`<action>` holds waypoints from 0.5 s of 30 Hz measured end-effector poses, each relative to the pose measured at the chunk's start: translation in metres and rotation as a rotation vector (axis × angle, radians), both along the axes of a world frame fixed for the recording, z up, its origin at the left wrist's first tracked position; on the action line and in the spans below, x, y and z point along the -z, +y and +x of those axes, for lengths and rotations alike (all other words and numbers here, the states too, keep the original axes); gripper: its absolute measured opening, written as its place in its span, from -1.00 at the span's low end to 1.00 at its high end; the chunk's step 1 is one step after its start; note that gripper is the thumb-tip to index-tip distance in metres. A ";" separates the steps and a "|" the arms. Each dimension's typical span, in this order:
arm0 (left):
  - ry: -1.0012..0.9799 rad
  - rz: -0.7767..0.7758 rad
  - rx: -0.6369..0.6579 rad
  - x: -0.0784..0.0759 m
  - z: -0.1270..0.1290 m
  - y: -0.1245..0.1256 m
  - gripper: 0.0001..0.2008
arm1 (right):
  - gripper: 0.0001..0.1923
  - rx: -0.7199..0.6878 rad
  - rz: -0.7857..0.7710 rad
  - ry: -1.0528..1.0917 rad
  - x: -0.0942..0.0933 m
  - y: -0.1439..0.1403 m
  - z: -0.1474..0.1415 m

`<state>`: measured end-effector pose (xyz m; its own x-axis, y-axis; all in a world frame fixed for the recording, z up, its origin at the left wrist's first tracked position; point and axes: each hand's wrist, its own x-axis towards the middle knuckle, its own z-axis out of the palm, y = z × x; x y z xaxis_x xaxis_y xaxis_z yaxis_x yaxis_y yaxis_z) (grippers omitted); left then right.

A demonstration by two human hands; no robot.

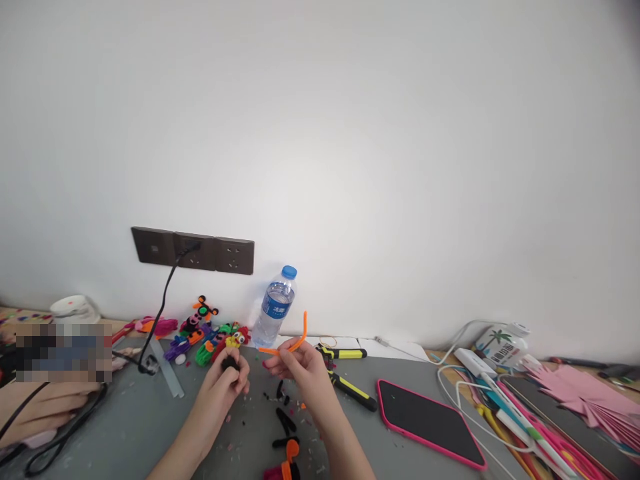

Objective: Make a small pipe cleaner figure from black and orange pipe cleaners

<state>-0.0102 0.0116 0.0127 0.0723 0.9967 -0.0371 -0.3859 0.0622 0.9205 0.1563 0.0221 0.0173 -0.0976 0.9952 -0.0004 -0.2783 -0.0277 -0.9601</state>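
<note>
The orange pipe cleaner (299, 337) is pinched between the thumb and fingertips of our right hand (300, 371), held just above the grey table (150, 427); one end curves upward toward the wall while a shorter end pokes out to the left. Our left hand (227, 377) sits just beside it, fingers curled tight around a small black fuzzy piece (230, 363), so both hands are closed on something and neither is spread wide. The two hands are near each other but we cannot tell whether they touch. Behind them, against the wall, stands a water bottle (276, 308) with a blue cap, tilted slightly, and to its left lies a heap of colourful pipe-cleaner figures (210, 333). Just right of our right hand lie yellow-and-black pliers (350, 387), and farther right a phone in a pink case (430, 421) rests face up. Black and orange pipe-cleaner scraps (286, 440) are scattered on the table between our forearms. A black cable (163, 307) runs down from the dark wall sockets (193, 251) to the table. At the far left another person's hand (40, 410) rests on the table over a dark cord. At the far right we see white cables (460, 393) and a stack of pink paper shapes (590, 400).
</note>
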 end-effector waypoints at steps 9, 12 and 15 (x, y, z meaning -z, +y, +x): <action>0.251 -0.003 -0.078 0.004 -0.001 -0.001 -0.65 | -0.55 -0.138 -0.007 -0.017 -0.003 -0.008 -0.008; 0.284 -0.007 -0.077 0.007 -0.004 0.000 -0.63 | -0.56 -0.193 -0.017 -0.033 -0.001 -0.008 -0.009; 0.275 -0.060 -0.086 0.006 -0.006 0.001 -0.57 | -0.57 -0.253 -0.032 -0.039 0.001 -0.008 -0.010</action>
